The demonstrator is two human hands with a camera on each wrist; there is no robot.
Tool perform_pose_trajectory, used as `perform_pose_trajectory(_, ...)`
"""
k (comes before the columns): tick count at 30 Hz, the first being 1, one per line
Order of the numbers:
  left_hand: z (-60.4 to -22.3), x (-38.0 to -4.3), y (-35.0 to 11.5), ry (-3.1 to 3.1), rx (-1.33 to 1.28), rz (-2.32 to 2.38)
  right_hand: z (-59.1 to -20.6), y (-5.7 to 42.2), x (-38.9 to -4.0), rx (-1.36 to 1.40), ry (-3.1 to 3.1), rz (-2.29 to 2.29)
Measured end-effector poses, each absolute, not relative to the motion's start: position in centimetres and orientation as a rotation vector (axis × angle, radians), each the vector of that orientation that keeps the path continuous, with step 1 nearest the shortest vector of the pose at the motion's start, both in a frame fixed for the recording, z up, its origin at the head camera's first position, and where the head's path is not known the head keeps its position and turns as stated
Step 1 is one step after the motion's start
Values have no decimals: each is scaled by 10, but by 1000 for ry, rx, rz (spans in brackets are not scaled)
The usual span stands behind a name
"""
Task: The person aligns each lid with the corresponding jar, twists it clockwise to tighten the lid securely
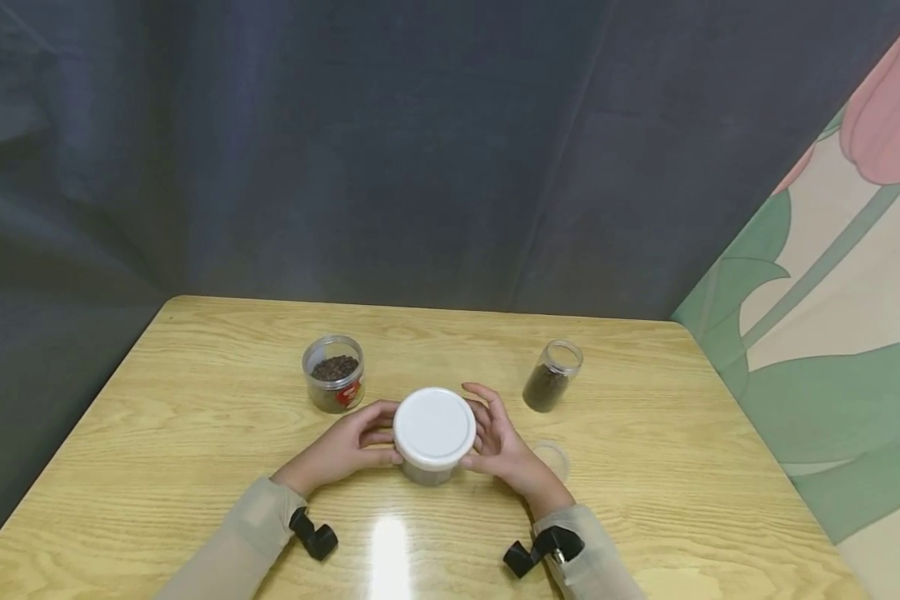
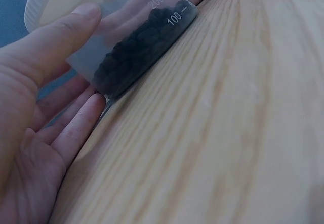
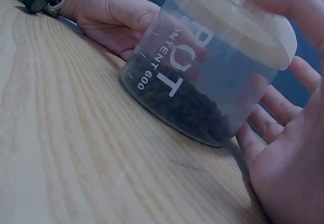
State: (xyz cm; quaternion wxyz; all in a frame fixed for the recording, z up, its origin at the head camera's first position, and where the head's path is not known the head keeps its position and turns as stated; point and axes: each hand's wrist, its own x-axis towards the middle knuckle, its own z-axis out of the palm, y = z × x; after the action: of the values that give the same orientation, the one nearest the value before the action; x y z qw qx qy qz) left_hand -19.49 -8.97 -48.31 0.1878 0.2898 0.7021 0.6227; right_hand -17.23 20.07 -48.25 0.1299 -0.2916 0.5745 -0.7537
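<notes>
A clear plastic jar with a white screw lid stands on the table between both hands. Dark, bean-like pieces fill its lower part, and its side carries the printed word POT and measuring marks. From the left, my left hand holds the jar, thumb on the near side and fingers round behind. On the other side my right hand holds it too, with the thumb near the lid's rim and the index finger raised apart from the lid. The far fingers are partly hidden by the jar.
Behind the left hand stands an open clear jar with brown pieces and a red label. A narrower open jar with dark contents is at the back right. A clear round lid lies beside the right wrist. A dark curtain hangs behind the wooden table.
</notes>
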Motion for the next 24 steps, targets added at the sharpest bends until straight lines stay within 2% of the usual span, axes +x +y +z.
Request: perform_pose_trajectory(24, -484, -196, -91, 1984, 816, 1741, -485, 201, -174, -828, 1704, -2214)
